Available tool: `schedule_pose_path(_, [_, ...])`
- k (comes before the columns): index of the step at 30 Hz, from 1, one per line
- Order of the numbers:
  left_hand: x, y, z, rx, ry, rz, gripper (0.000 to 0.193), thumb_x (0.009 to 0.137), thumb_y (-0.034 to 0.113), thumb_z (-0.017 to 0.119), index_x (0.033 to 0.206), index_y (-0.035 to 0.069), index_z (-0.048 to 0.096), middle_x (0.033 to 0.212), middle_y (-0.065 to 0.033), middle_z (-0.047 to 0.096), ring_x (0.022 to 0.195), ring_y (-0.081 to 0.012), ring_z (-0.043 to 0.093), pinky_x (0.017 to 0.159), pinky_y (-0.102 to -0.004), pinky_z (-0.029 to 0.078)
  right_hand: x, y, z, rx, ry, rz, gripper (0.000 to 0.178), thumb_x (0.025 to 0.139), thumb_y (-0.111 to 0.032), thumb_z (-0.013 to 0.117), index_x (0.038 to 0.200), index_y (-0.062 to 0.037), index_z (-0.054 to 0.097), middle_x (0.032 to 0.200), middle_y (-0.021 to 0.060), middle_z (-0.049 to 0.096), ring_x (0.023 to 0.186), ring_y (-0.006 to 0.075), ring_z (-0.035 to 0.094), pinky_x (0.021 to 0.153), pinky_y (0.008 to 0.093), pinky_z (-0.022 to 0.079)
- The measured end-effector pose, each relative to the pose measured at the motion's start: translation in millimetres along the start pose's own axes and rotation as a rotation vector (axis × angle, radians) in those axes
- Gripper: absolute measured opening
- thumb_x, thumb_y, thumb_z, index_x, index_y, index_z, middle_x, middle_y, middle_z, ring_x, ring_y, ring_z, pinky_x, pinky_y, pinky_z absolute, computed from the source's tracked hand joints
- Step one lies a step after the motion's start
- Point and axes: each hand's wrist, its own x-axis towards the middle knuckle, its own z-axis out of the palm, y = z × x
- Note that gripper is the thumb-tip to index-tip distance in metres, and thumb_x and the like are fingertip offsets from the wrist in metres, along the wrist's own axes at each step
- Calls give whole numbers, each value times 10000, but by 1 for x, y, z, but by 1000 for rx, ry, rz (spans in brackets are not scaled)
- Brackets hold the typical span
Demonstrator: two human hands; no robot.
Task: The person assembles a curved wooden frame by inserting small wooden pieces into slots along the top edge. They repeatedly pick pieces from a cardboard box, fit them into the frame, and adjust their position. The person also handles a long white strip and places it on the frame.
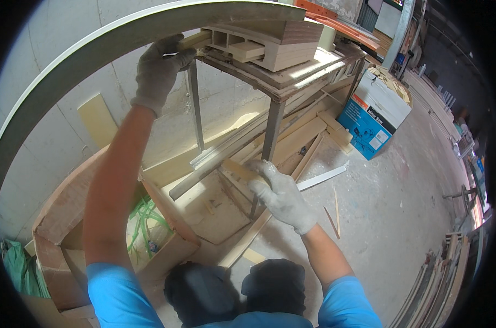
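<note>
**Two gloved hands on wood at a metal stand**

The left hand, in a grey knit glove, is raised to the top of a rusty metal stand. Its fingers curl shut over the near end of a pale wooden piece — the grip looks firm, though the fingertips themselves are hidden behind the wood. Just beyond those fingers sits a stack of hollow moulded wood profiles, resting on the stand's top. Above the knuckles sweeps a long curved grey-green strip, arching from the lower left up past the hand.

The right hand, gloved the same way, is lower down, beside the stand's front leg. Its fingers are closed around a short flat wooden slat that juts out to the left of the fingertips, tilted slightly upward. Under and behind those fingers lie loose planks and offcuts on the dusty concrete floor (a thin white strip lies just right of the knuckles). Farther right of the hand, well apart, stands a blue and white cardboard box. Left of the right hand's fingers, an open cardboard box holds green strapping.
</note>
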Motion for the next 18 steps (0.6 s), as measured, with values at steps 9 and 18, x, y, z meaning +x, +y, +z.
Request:
schedule_pose_path(9, [1, -2, 0, 7, -50, 65, 478, 832, 78, 769, 1267, -1, 590, 1023, -134, 695, 867, -183, 695, 789, -261, 594, -2, -2, -2, 300, -53, 256, 344, 939, -281, 620, 1192, -50, 590, 963, 144, 675, 869, 220, 672, 778, 337, 517])
schedule_pose_path(18, [-14, 3, 3, 144, 109, 101, 443, 839, 131, 766, 1228, -8, 606, 1011, -110, 707, 838, -156, 691, 754, -265, 569, 2, -16, -2, 595, 61, 122, 344, 954, -218, 589, 1210, 6, 531, 892, 61, 595, 727, 107, 587, 639, 250, 483])
